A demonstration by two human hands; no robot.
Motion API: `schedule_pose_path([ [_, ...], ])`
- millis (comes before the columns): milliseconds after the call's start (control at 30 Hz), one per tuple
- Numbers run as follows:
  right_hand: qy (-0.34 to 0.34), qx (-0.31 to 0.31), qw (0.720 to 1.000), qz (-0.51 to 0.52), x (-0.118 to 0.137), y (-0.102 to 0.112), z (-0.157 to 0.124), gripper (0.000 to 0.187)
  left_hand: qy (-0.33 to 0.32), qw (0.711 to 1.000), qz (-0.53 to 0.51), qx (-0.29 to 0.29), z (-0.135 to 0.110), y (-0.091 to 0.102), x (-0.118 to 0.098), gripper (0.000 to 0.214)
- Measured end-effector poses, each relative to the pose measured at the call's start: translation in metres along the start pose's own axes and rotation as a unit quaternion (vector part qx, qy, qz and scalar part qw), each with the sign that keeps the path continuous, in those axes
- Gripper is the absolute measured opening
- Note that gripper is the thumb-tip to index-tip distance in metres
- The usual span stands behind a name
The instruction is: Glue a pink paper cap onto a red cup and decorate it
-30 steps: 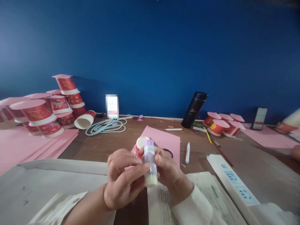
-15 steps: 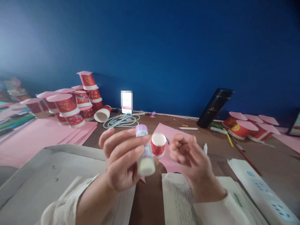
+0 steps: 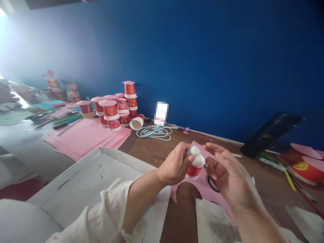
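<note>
My left hand (image 3: pixel 174 165) is closed round a glue stick (image 3: pixel 193 151); only its pale round end shows above my fingers. That end is right over a small red paper cup (image 3: pixel 194 168), which stands upside down on a pink sheet (image 3: pixel 202 182). My right hand (image 3: pixel 225 172) hovers just right of the cup with its fingers stretched out and nothing visible in them. A black scissors handle (image 3: pixel 212 185) lies on the pink sheet, partly hidden behind my right hand.
Stacked red cups with pink tops (image 3: pixel 118 108) stand at the back left beside a pile of pink paper (image 3: pixel 86 135). A coiled cable (image 3: pixel 154 132), a leaning black flask (image 3: pixel 270 133), pens and more cups (image 3: pixel 303 162) line the blue wall. A white board (image 3: pixel 101 175) and printed pages (image 3: pixel 220 226) lie near me.
My view has swung left and downward. My left hand has carried the glue stick forward and down to the small red cup. My right hand's fingers have uncurled beside the cup.
</note>
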State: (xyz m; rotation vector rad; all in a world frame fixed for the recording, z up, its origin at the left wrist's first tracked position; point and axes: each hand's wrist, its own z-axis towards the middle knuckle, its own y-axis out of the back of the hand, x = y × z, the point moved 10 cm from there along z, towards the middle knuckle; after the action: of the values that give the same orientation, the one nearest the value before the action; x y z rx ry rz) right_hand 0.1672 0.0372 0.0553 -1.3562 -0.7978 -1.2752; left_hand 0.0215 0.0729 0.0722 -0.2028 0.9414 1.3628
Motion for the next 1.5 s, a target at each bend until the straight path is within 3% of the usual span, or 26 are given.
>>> schedule_pose_path([
  [200, -0.070, 0.043, 0.997, -0.014, 0.003, -0.022, 0.011, 0.036, -0.021, 1.000, -0.004, 0.007, 0.000, -0.001, -0.002, 0.038],
  [400, -0.120, 0.094, 0.988, -0.003, 0.000, -0.032, 0.014, 0.027, -0.104, 0.994, -0.034, -0.027, 0.003, 0.005, -0.012, 0.036],
  [600, -0.125, 0.116, 0.985, 0.001, -0.002, -0.040, 0.018, 0.025, -0.034, 0.999, -0.039, -0.013, 0.007, 0.006, -0.002, 0.038],
  [867, -0.158, 0.161, 0.973, 0.051, -0.011, -0.052, 0.008, 0.024, 0.015, 0.998, -0.033, 0.044, 0.011, 0.001, 0.010, 0.064],
  [1100, -0.157, 0.143, 0.976, 0.040, -0.013, -0.049, 0.009, 0.022, -0.050, 0.998, 0.041, 0.023, 0.009, 0.003, 0.002, 0.023],
  [1500, -0.139, 0.118, 0.983, 0.033, -0.015, -0.046, 0.011, 0.012, -0.124, 0.985, 0.113, 0.036, 0.008, -0.001, -0.013, 0.006],
])
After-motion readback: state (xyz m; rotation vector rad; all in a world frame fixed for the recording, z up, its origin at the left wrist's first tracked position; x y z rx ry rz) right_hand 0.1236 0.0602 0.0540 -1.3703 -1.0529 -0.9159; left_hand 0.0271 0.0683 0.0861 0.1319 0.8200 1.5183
